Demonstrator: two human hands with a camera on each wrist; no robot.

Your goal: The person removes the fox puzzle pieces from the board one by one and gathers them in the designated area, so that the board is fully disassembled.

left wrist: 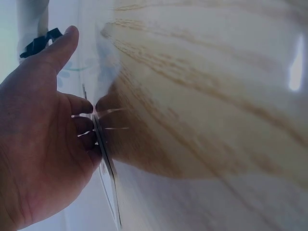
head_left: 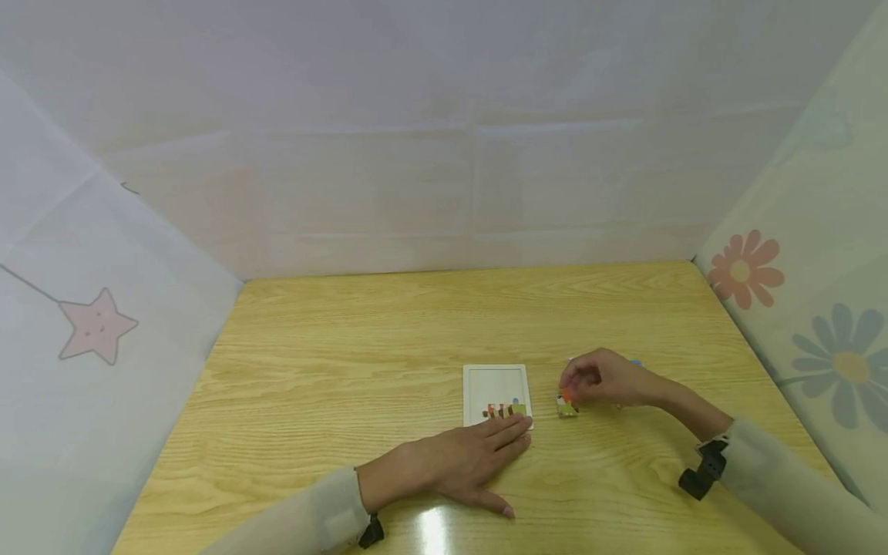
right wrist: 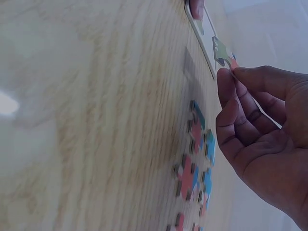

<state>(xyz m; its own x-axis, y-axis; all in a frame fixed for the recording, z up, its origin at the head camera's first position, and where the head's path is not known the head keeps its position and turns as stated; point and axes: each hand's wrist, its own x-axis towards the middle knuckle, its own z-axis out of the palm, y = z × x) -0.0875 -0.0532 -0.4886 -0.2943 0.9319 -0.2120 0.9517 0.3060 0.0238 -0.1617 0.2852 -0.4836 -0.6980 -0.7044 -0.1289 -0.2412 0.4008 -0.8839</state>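
Observation:
A white puzzle board lies on the table, with several joined jigsaw pieces along its near edge. My left hand rests on that near edge, fingers straight, thumb spread toward me; the left wrist view shows its fingertips against the board from the side. To the right of the board, my right hand pinches a jigsaw piece between thumb and fingertips. In the right wrist view this piece is green with some red, tilted and raised off the table.
Several loose red and blue jigsaw pieces lie on the table beneath and beside my right hand, mostly hidden by it in the head view. The wooden table is bounded by white cloth walls at the back and sides.

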